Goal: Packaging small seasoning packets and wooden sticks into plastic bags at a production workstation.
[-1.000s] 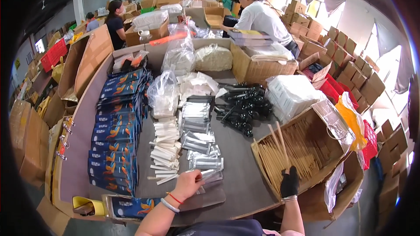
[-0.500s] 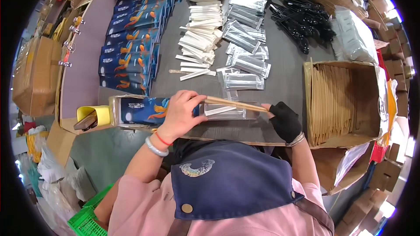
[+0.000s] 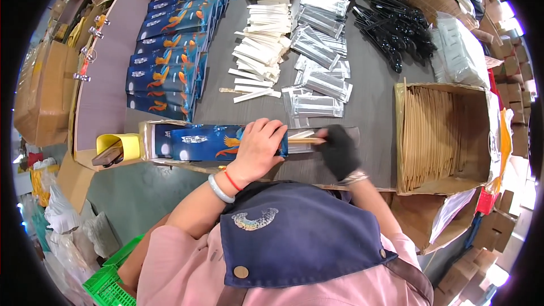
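My left hand (image 3: 262, 148) grips the right end of a blue printed packet (image 3: 195, 146), its fingers curled over the top. The packet lies flat along the table's front edge, over another blue packet. In a black fingerless glove, my right hand (image 3: 339, 152) is closed on the right end of a pair of wooden chopsticks (image 3: 300, 141). The chopsticks' left ends reach the packet's end beside my left fingers; whether they are inside cannot be made out. Beneath them lie a white paper strip and a clear wrapped packet, partly covered.
Blue packets (image 3: 164, 73) overlap in a long row at left. White paper strips (image 3: 260, 59), clear wrapped packets (image 3: 323, 85) and black plastic spoons (image 3: 399, 37) lie farther back. At right stands a cardboard box (image 3: 473, 158) of chopsticks. A yellow holder (image 3: 131, 147) sits at the left edge.
My left hand and the packet have slid right. My right hand has moved left and levelled the chopsticks, bringing them to the packet's end.
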A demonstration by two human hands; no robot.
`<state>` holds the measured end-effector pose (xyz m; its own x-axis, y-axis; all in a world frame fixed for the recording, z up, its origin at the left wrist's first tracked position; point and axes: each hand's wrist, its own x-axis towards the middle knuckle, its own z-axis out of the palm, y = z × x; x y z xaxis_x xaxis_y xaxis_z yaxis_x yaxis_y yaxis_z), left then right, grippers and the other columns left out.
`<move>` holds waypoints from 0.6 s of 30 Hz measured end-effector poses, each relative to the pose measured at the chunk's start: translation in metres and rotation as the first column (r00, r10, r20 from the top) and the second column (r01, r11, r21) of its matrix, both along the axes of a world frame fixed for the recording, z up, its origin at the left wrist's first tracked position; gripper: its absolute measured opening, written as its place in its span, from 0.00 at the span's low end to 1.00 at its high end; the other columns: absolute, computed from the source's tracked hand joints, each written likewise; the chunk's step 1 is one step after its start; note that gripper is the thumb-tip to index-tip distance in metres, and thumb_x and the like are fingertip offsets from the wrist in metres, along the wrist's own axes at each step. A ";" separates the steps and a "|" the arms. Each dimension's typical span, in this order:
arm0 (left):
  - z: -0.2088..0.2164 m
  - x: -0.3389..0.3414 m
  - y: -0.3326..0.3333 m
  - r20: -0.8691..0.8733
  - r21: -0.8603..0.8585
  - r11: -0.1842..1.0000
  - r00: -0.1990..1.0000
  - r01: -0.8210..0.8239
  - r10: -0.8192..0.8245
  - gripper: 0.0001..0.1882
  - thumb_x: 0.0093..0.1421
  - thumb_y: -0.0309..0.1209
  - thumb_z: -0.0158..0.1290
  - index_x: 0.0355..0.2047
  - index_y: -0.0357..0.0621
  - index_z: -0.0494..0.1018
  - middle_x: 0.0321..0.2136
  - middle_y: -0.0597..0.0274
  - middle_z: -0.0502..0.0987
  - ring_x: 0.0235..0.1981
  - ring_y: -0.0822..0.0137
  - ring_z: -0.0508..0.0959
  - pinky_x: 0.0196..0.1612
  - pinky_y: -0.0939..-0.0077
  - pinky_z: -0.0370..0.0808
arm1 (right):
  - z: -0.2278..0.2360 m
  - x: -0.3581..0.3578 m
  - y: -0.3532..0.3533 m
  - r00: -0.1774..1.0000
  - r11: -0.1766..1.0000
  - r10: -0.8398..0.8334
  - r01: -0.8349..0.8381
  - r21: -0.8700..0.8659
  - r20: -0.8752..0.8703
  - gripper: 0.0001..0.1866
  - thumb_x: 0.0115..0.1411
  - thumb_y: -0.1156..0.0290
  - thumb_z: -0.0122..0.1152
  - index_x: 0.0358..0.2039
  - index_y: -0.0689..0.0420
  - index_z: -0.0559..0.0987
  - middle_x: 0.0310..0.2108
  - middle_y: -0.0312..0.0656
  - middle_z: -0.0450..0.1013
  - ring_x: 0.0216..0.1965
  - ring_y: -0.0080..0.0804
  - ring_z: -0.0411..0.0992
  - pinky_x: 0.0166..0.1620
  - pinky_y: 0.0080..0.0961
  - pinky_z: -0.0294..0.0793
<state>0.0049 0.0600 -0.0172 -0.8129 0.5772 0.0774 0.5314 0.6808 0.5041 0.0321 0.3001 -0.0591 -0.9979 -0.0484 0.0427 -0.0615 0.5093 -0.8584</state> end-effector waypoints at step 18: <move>0.003 -0.022 0.005 0.005 0.113 0.985 0.991 0.130 -0.131 0.49 0.33 0.27 0.71 0.59 0.39 0.64 0.51 0.51 0.70 0.51 0.47 0.70 0.54 0.58 0.69 | 0.007 -0.013 -0.035 0.973 0.910 0.127 -0.037 -0.412 0.192 0.20 0.55 0.81 0.62 0.48 0.60 0.69 0.41 0.46 0.72 0.44 0.37 0.75 0.46 0.32 0.75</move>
